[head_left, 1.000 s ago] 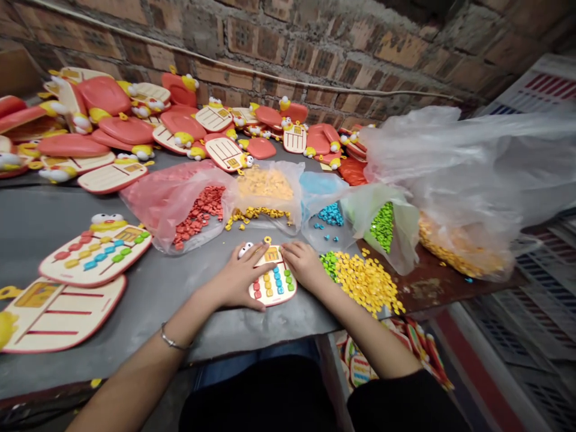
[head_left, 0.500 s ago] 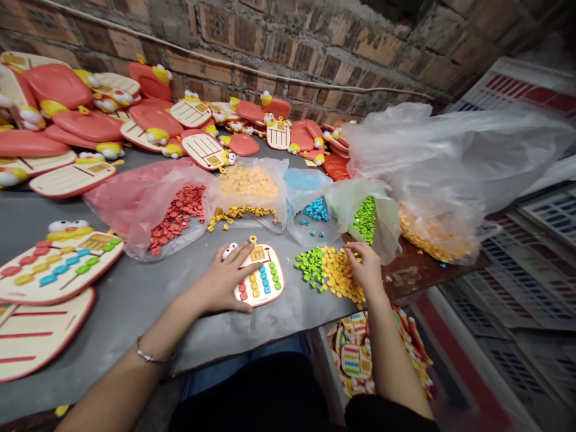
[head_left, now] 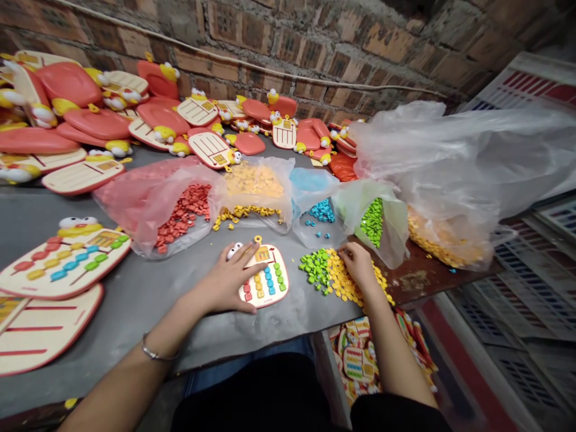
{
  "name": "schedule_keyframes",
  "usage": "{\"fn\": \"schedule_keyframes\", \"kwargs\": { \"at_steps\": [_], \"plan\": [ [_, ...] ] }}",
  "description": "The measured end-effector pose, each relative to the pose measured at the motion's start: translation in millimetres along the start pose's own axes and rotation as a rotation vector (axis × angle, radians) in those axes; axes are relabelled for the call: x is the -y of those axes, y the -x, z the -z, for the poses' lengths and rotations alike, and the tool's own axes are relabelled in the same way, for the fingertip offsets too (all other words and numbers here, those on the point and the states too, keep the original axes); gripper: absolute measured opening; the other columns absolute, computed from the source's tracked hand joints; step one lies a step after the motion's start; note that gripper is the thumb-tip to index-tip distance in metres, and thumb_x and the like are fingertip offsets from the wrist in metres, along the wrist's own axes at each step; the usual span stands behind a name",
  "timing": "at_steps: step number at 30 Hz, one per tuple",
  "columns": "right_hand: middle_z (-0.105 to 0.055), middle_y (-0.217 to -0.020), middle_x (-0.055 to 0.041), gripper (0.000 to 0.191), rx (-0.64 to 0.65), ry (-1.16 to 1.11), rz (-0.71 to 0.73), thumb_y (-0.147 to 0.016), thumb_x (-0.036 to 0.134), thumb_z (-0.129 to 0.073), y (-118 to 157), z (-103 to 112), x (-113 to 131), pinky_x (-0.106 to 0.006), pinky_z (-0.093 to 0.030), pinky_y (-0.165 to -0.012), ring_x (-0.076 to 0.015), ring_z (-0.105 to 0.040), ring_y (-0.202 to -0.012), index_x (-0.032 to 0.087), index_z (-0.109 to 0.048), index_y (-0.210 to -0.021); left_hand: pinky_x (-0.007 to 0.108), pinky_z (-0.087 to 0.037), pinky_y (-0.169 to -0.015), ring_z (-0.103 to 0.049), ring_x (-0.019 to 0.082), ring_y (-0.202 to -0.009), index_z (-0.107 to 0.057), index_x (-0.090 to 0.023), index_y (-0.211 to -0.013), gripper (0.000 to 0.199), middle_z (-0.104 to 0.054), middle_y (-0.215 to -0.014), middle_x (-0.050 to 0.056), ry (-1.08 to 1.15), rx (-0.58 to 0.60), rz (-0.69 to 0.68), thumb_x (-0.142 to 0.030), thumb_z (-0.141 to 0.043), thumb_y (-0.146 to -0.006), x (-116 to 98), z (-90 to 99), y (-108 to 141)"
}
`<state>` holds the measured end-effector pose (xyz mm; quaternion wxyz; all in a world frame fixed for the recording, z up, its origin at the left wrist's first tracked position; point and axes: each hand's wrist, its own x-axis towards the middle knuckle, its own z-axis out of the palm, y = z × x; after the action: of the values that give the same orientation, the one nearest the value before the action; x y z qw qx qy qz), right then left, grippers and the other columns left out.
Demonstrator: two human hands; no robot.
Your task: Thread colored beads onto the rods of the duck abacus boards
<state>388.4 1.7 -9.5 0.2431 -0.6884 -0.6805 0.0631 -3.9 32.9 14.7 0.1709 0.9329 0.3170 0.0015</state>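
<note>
Head view: left hand (head_left: 227,282) lay on small board (head_left: 275,259), right hand (head_left: 360,267) was in yellow pieces (head_left: 344,282)

The board was on the gray table (head_left: 288,336), near the front edge and between the two hands. It had short rows of red, yellow, blue and green pieces (head_left: 267,283) on its lower part. The left fingers (head_left: 245,264) were spread wide and rested flat across the board, and they did not grip any piece. The right fingers (head_left: 347,254) were close together, in a narrow pinch at the loose yellow pieces, but I could not tell if they held one. Green pieces (head_left: 315,270) lay just beside the yellow pile on the table.

Behind these were four open bags, with red pieces (head_left: 182,219), yellow pieces (head_left: 254,186), blue pieces (head_left: 321,211) and green pieces (head_left: 372,223). A big clear bag (head_left: 450,162) was at the right. Two boards lay on the left side: one with pieces (head_left: 65,258) and one without pieces (head_left: 45,330). Many red duck-shaped boards (head_left: 90,102) were piled along the brick wall (head_left: 315,36). A bracelet (head_left: 155,354) was on the left wrist.
</note>
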Motion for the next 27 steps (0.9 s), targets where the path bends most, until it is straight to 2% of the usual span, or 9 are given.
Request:
{"fn": "schedule_keyframes", "kwargs": {
  "at_steps": [4, 7, 16, 23, 27],
  "plan": [
    [-0.063, -0.077, -0.0062, 0.010, -0.023, -0.108, 0.001, -0.079, 0.022, -0.052, 7.1, 5.4, 10.4, -0.034, -0.046, -0.069, -0.0223, -0.059, -0.074, 0.019, -0.060, -0.076, 0.058, -0.002, -0.114, -0.010, 0.037, -0.147, -0.036, -0.032, -0.147, 0.101, -0.012, -0.160, 0.014, 0.004, 0.014, 0.014, -0.070, -0.075, -0.062, -1.1, 1.5, -0.2],
    [-0.066, -0.083, -0.0071, 0.010, -0.066, -0.208, 0.024, -0.082, 0.025, -0.054, 13.6, 7.2, 23.9, -0.036, -0.049, -0.073, -0.0227, -0.062, -0.080, 0.019, -0.062, -0.081, 0.059, -0.002, -0.114, -0.009, 0.038, -0.147, -0.036, -0.032, -0.147, 0.101, -0.011, -0.160, 0.015, 0.001, 0.021, 0.020, -0.068, -0.076, -0.062, -2.1, 2.4, -0.5],
    [-0.068, -0.091, -0.0071, 0.010, -0.082, -0.475, 0.023, -0.086, 0.030, -0.064, 26.6, -0.5, 50.4, -0.035, -0.052, -0.078, -0.0221, -0.064, -0.087, 0.021, -0.067, -0.087, 0.058, -0.001, -0.114, -0.011, 0.039, -0.146, -0.037, -0.031, -0.147, 0.101, -0.012, -0.161, 0.014, -0.007, 0.008, 0.014, -0.069, -0.075, -0.062, -1.7, 1.2, 0.5],
    [-0.068, -0.091, -0.0074, 0.009, 0.031, -0.704, 0.110, -0.085, 0.030, -0.069, 37.6, -12.4, 93.0, -0.036, -0.053, -0.080, -0.0216, -0.065, -0.090, 0.022, -0.069, -0.080, 0.058, -0.001, -0.114, -0.012, 0.038, -0.146, -0.036, -0.030, -0.147, 0.099, -0.012, -0.161, 0.014, -0.020, -0.010, 0.007, -0.072, -0.071, -0.064, -1.7, 0.8, 0.6],
    [-0.070, -0.088, -0.0070, 0.008, 0.125, -0.686, 0.141, -0.087, 0.027, -0.066, 50.8, -25.3, 114.5, -0.037, -0.053, -0.081, -0.0215, -0.066, -0.088, 0.022, -0.068, -0.083, 0.058, -0.003, -0.114, -0.011, 0.037, -0.146, -0.040, -0.029, -0.146, 0.097, -0.013, -0.160, 0.016, -0.014, -0.002, 0.011, -0.074, -0.069, -0.065, -3.2, 2.6, 0.6]
  ]
}}
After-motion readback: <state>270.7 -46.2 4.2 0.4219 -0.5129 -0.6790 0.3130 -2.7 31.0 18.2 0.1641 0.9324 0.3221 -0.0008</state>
